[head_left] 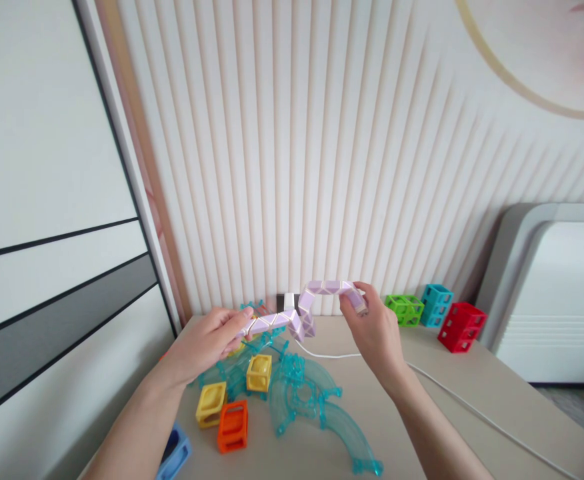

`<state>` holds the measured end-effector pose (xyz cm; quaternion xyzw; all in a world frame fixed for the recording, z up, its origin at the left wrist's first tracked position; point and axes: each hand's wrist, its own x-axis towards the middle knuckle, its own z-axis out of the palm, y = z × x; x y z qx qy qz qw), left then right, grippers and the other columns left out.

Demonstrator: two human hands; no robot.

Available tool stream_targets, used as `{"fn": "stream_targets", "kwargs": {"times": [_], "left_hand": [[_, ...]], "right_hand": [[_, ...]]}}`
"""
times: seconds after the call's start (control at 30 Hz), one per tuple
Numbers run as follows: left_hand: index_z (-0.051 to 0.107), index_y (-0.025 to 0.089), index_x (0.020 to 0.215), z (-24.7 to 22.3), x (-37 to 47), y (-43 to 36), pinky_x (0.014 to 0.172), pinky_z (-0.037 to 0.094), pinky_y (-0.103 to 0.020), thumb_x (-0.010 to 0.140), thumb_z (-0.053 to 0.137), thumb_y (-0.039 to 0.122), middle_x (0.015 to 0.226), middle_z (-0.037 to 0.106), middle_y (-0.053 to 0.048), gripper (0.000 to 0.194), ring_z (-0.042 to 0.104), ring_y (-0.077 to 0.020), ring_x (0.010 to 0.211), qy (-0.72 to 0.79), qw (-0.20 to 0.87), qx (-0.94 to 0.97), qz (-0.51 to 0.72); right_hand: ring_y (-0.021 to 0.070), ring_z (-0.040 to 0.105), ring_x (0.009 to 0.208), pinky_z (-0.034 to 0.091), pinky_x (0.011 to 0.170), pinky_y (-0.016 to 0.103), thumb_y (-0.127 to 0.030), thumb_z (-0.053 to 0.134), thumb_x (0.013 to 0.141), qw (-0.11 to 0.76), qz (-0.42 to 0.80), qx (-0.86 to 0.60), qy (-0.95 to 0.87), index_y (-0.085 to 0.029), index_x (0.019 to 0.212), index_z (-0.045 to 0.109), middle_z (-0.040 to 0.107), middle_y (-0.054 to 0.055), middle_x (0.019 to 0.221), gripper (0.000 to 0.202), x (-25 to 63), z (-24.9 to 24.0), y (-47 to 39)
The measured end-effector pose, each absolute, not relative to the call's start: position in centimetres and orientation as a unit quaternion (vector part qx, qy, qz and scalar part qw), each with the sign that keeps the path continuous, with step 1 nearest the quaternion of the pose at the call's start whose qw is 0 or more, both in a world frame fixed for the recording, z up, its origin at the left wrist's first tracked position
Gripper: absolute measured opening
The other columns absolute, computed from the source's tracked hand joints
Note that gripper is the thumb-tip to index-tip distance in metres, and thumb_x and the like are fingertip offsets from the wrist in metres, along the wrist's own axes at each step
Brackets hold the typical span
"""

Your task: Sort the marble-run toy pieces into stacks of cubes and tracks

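A lilac twist puzzle (304,311) made of wedge segments with white edges is held up above the table, bent into a folded shape in the middle. Its left, straighter stretch is gripped between the thumb and fingers of my left hand (217,339). On the other side, my right hand (376,327) pinches the end of the curved stretch between thumb and fingers. The left end of the puzzle is hidden in my left hand.
Below lie teal translucent track pieces (317,400), yellow blocks (211,405), an orange block (233,427) and a blue block (175,453). Green (405,310), cyan (437,305) and red (462,327) blocks stand right. A white cable (465,404) crosses the table (512,407).
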<state>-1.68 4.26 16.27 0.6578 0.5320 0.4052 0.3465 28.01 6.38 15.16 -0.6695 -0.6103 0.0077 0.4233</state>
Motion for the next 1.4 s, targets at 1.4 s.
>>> {"fn": "stream_targets", "kwargs": {"times": [1.4], "left_hand": [[0.061, 0.022, 0.076, 9.3, -7.1, 12.1, 0.069, 0.045, -0.032, 0.097, 0.034, 0.050, 0.079, 0.075, -0.012, 0.043, 0.073, -0.0289, 0.083, 0.722, 0.081, 0.636, 0.260]], "right_hand": [[0.0041, 0.042, 0.038, 0.027, 0.038, 0.018, -0.081, 0.071, 0.067, 0.388, 0.666, -0.411, -0.487, -0.019, 0.082, 0.056, 0.051, -0.009, 0.052, 0.065, 21.4, 7.5, 8.1]]}}
